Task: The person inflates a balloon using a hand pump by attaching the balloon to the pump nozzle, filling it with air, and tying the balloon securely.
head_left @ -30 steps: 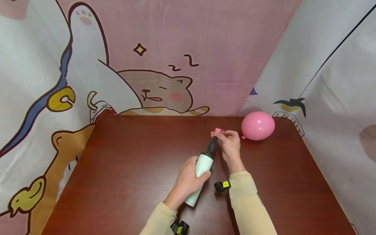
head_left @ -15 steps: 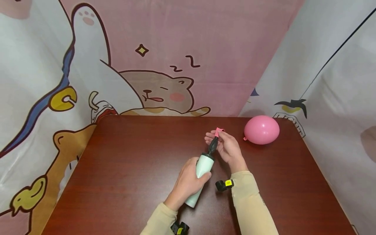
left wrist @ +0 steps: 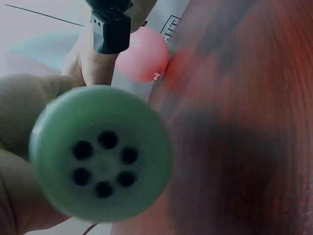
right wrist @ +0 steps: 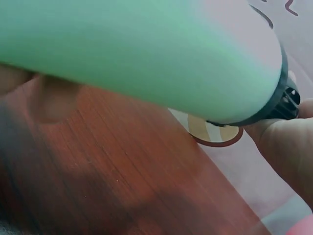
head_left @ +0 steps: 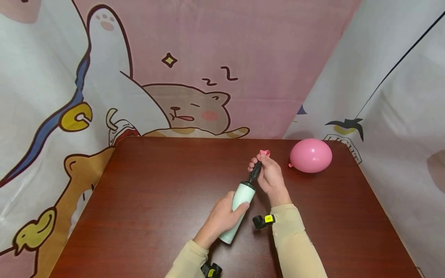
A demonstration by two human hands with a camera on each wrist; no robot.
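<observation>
My left hand (head_left: 222,216) grips the pale green barrel of a hand balloon pump (head_left: 241,197), which tilts up and away to the right. Its round end with several dark holes faces the left wrist view, where the balloon pump (left wrist: 102,152) fills much of the frame. At the far end, a black nozzle (head_left: 255,172) points towards my right hand (head_left: 272,177). Thumb and fingers of that hand pinch a limp, deflated pink balloon (head_left: 265,153) at the nozzle's tip. Part of the balloon's neck is hidden by the fingers.
An inflated pink balloon (head_left: 311,155) with a knotted neck lies at the back right of the dark brown table (head_left: 156,200). Behind the table hangs a printed cartoon curtain (head_left: 271,58). A black wrist camera (head_left: 263,221) sits on each sleeve.
The right fingers, spread half a second ago, now curl in around the nozzle tip and limp balloon. The nozzle has swung slightly right. The inflated balloon has shifted a little right and nearer.
</observation>
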